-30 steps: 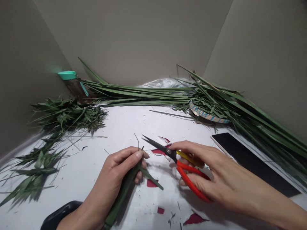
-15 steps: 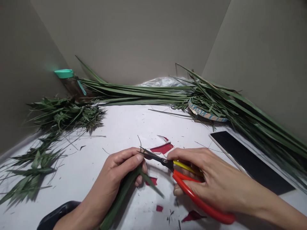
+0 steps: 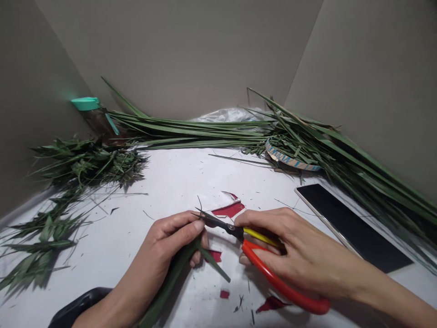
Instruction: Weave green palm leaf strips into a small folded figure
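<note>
Between its thumb and fingers, my left hand pinches a long green leaf strip, which runs down toward the bottom edge. A shorter end of the strip sticks out to the lower right of the fingers. My right hand is wrapped round the red and yellow handles of a pair of scissors. Their dark, narrow blades point left and lie just by my left fingertips, slightly apart at the tips. A thin dark sliver rises from the fingertips beside the blades; where it joins the strip is hidden.
Red scraps and dark clippings lie about my hands on the white table. Folded leaf pieces are heaped at left, near a teal-lidded bottle. Long leaves line the back. A patterned band and a phone are at right.
The scissor blades have come a little further left past my left fingertips, their tips now slightly apart. The whole view has shifted a little. Both hands keep their hold.
</note>
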A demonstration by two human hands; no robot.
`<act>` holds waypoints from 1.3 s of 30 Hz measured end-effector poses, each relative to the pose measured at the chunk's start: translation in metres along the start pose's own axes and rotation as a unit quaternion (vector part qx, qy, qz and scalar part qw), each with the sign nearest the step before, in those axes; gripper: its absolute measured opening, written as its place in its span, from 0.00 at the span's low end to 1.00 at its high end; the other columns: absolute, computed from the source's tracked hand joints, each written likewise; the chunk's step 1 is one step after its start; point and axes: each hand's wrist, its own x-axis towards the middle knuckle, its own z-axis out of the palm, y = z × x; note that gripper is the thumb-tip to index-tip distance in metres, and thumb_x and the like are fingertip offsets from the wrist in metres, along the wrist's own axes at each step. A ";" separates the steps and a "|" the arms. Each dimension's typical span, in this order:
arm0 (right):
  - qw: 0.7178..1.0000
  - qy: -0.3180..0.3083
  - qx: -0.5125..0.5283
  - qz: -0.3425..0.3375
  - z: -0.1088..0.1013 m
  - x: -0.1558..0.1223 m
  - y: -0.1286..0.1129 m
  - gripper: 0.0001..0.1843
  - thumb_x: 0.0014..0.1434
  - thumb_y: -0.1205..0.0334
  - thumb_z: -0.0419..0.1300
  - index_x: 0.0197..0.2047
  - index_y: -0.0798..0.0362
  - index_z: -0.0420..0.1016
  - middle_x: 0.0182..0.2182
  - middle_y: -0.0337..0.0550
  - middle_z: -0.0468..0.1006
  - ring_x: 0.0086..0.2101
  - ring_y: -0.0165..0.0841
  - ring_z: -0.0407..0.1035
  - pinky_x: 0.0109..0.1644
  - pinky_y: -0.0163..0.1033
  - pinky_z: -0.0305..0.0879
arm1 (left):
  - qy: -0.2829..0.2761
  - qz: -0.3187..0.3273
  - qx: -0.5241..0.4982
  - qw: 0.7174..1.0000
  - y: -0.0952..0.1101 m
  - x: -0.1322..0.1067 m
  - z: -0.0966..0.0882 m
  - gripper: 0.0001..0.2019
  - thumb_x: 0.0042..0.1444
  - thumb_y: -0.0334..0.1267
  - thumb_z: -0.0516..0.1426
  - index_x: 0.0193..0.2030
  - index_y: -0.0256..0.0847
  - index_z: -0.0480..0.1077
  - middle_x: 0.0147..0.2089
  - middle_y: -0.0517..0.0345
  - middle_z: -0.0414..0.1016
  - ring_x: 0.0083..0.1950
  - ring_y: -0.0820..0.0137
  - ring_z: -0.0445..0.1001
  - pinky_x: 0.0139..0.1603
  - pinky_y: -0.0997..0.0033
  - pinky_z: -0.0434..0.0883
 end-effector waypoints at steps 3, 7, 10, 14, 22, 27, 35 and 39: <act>1.000 -0.003 -0.003 -0.001 0.000 0.000 0.001 0.15 0.59 0.60 0.60 0.49 0.44 0.77 0.44 0.37 0.80 0.46 0.39 0.71 0.51 0.39 0.62 | -0.001 -0.002 0.002 1.000 0.000 0.000 -0.001 0.12 0.60 0.41 0.58 0.27 0.40 0.71 0.28 0.61 0.72 0.26 0.75 0.67 0.31 0.74 0.63; 1.000 -0.014 -0.009 -0.002 0.000 -0.001 0.003 0.16 0.61 0.58 0.59 0.52 0.44 0.76 0.46 0.39 0.80 0.46 0.40 0.70 0.48 0.39 0.62 | -0.003 0.000 0.011 1.000 0.002 0.001 0.000 0.12 0.59 0.41 0.58 0.26 0.39 0.71 0.27 0.61 0.72 0.26 0.75 0.67 0.30 0.75 0.63; 1.000 -0.014 -0.010 -0.008 0.000 0.000 0.005 0.16 0.61 0.57 0.59 0.52 0.44 0.76 0.45 0.38 0.80 0.44 0.38 0.70 0.46 0.38 0.62 | -0.005 -0.004 0.003 1.000 0.002 0.001 0.001 0.12 0.59 0.41 0.58 0.26 0.39 0.71 0.26 0.61 0.72 0.26 0.75 0.66 0.30 0.75 0.63; 1.000 -0.015 -0.004 -0.013 0.000 0.000 0.005 0.12 0.61 0.60 0.59 0.48 0.44 0.77 0.43 0.37 0.80 0.40 0.36 0.70 0.43 0.36 0.61 | -0.008 -0.008 -0.004 1.000 0.001 0.002 0.001 0.13 0.59 0.42 0.59 0.25 0.39 0.70 0.27 0.61 0.72 0.25 0.75 0.66 0.30 0.74 0.64; 0.998 -0.017 0.007 -0.056 0.001 0.000 0.004 0.08 0.63 0.64 0.58 0.43 0.46 0.76 0.32 0.33 0.78 0.31 0.28 0.67 0.38 0.31 0.59 | -0.002 -0.014 -0.009 1.000 0.002 0.004 0.000 0.11 0.58 0.41 0.59 0.26 0.39 0.70 0.28 0.60 0.72 0.25 0.74 0.67 0.30 0.73 0.64; 0.998 -0.016 0.020 -0.063 0.001 0.002 0.000 0.08 0.64 0.66 0.56 0.40 0.48 0.76 0.25 0.31 0.73 0.24 0.26 0.61 0.31 0.30 0.56 | 0.005 -0.017 -0.019 1.000 0.002 0.005 0.000 0.09 0.56 0.42 0.61 0.31 0.39 0.75 0.28 0.59 0.73 0.24 0.74 0.67 0.29 0.72 0.64; 0.999 0.045 -0.002 -0.021 -0.002 0.007 0.012 0.12 0.64 0.59 0.55 0.46 0.51 0.77 0.24 0.35 0.73 0.22 0.28 0.60 0.27 0.32 0.53 | 0.035 -0.020 -0.039 0.998 0.001 0.002 0.003 0.14 0.56 0.43 0.62 0.47 0.41 0.77 0.30 0.59 0.74 0.25 0.76 0.66 0.29 0.74 0.64; 0.995 0.058 -0.075 0.016 -0.005 0.009 0.022 0.11 0.64 0.56 0.54 0.44 0.50 0.76 0.20 0.34 0.70 0.21 0.29 0.58 0.27 0.33 0.51 | 0.039 -0.012 -0.056 0.998 -0.001 0.001 0.005 0.18 0.53 0.42 0.65 0.52 0.47 0.74 0.34 0.62 0.76 0.30 0.73 0.71 0.35 0.72 0.69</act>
